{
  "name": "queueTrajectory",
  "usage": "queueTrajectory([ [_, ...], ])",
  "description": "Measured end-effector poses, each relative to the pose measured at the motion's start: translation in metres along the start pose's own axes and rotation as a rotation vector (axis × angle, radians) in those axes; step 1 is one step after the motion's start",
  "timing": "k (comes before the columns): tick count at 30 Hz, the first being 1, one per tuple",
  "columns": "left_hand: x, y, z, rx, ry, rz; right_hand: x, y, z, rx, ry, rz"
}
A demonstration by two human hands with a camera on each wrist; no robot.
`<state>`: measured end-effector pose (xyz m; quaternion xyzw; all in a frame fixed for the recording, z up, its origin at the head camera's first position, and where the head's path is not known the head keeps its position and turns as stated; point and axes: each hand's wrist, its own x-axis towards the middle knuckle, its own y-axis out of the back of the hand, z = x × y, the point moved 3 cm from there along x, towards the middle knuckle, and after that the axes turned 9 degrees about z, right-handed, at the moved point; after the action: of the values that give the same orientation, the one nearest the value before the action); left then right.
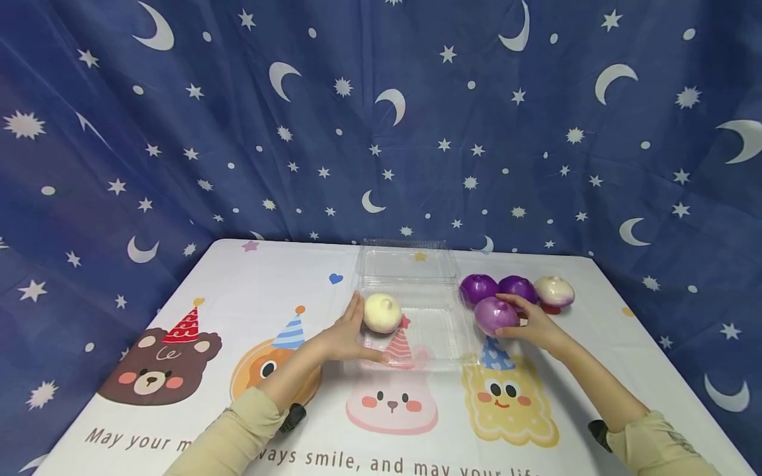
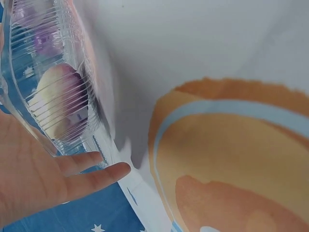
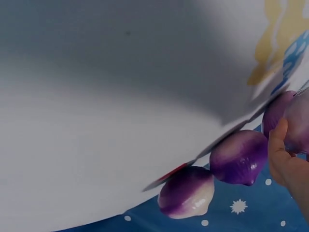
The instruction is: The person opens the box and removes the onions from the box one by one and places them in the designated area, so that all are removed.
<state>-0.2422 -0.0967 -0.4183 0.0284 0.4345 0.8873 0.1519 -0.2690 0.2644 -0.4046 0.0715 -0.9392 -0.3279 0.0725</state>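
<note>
A hinged clear plastic box [image 1: 428, 334] lies with its lid [image 1: 407, 263] folded back on the table. One pale onion [image 1: 383, 313] sits at its left end and shows through the ribbed wall in the left wrist view. My left hand [image 1: 345, 334] rests against the box's left side, fingers extended and thumb along the front edge. With curled fingers and thumb, my right hand [image 1: 536, 324] grips a light purple onion [image 1: 495, 317] near the box's right edge. Behind it are two dark purple onions [image 1: 479, 289] and a white-and-purple onion [image 1: 555, 291].
The white tablecloth [image 1: 286, 277] has printed cartoon figures and lettering. A blue curtain [image 1: 333, 119] with moons and stars hangs behind the table's far edge. Something small and red [image 1: 550, 309] shows under the white-and-purple onion.
</note>
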Motion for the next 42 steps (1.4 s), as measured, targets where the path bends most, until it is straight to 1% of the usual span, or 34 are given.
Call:
queueTrajectory([
  [6, 0.0012, 0.0005, -0.0011, 0.019, 0.019, 0.004, 0.0033, 0.0, 0.0008, -0.043, 0.029, 0.008],
  [10, 0.0027, 0.0015, -0.0012, 0.02, 0.013, 0.013, 0.0045, 0.0004, -0.0011, -0.062, 0.043, 0.005],
  [18, 0.0032, 0.0026, 0.0001, 0.019, 0.012, 0.005, 0.0023, -0.0008, -0.0009, -0.047, 0.011, -0.046],
  [23, 0.002, 0.0024, -0.0003, 0.012, 0.017, 0.003, 0.0014, -0.0026, 0.0012, -0.041, 0.017, -0.073],
  [28, 0.0017, 0.0041, 0.0, 0.021, 0.019, 0.008, 0.0047, -0.0034, 0.0015, -0.063, 0.034, -0.062],
  [33, 0.0007, 0.002, -0.0001, 0.001, 0.025, 0.0, 0.0041, -0.0046, 0.002, -0.078, 0.042, -0.053],
  [38, -0.0002, 0.0005, -0.0005, -0.002, 0.03, -0.003, 0.001, -0.0075, 0.0001, -0.071, 0.066, -0.061],
  [42, -0.0008, 0.001, -0.001, 0.001, 0.032, -0.009, -0.0005, -0.0089, 0.0, -0.062, 0.057, -0.07],
])
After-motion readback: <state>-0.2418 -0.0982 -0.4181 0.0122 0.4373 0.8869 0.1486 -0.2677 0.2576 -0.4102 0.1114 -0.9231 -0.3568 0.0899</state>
